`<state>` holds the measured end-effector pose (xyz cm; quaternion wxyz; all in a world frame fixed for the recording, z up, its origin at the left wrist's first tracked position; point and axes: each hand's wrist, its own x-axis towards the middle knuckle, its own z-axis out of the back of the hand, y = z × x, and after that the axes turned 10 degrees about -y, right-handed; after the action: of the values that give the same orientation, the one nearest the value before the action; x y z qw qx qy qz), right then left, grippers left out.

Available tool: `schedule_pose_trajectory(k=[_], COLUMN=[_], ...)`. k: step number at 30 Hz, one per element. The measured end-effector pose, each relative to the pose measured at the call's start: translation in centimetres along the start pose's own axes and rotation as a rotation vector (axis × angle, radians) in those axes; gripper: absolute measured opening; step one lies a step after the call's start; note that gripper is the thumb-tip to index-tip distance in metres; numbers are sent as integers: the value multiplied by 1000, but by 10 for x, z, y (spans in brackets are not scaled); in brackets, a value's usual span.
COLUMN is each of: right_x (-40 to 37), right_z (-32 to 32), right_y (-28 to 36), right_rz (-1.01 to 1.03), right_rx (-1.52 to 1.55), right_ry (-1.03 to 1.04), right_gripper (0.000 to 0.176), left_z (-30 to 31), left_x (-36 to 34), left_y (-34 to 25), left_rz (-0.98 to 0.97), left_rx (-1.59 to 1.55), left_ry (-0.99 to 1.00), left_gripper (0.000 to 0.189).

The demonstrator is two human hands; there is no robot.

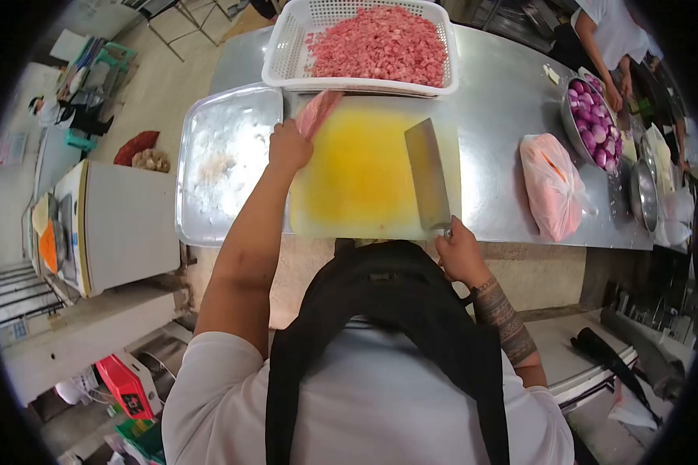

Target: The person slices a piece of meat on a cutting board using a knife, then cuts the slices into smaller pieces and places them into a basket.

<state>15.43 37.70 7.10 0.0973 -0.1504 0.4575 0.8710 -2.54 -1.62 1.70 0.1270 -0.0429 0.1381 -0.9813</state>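
My left hand (290,147) is closed on a strip of raw meat (319,113) at the upper left corner of the cutting board. In my right hand (461,253) is the handle of a cleaver (428,175), its broad blade over the board's right side. The cutting board (357,167) is white with a large yellow patch in the middle. Behind it stands a white perforated basket (357,84) holding a heap of chopped raw meat (384,45). A metal tray (191,167) with wet residue lies to the left, partly covered by my left forearm.
On the steel table (488,139), a tied plastic bag with pink contents (551,186) lies at the right. Beyond it are a bowl of peeled purple onions (595,124), another metal bowl (644,194) and a co-worker's arms (597,58). A white appliance (128,225) stands left.
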Motion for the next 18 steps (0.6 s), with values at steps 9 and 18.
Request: schedule_pose_trajectory(k=[9, 18], right_x=[23, 15], right_z=[7, 12], right_y=[-25, 25], right_rz=[190, 256], right_rx=[-115, -249], right_ry=[98, 136], right_gripper=[21, 24], left_z=[-9, 4], left_x=[-18, -139], left_y=[-1, -61], left_rz=[-32, 105], left_rx=[72, -330], left_ry=[25, 217], left_gripper=[56, 67])
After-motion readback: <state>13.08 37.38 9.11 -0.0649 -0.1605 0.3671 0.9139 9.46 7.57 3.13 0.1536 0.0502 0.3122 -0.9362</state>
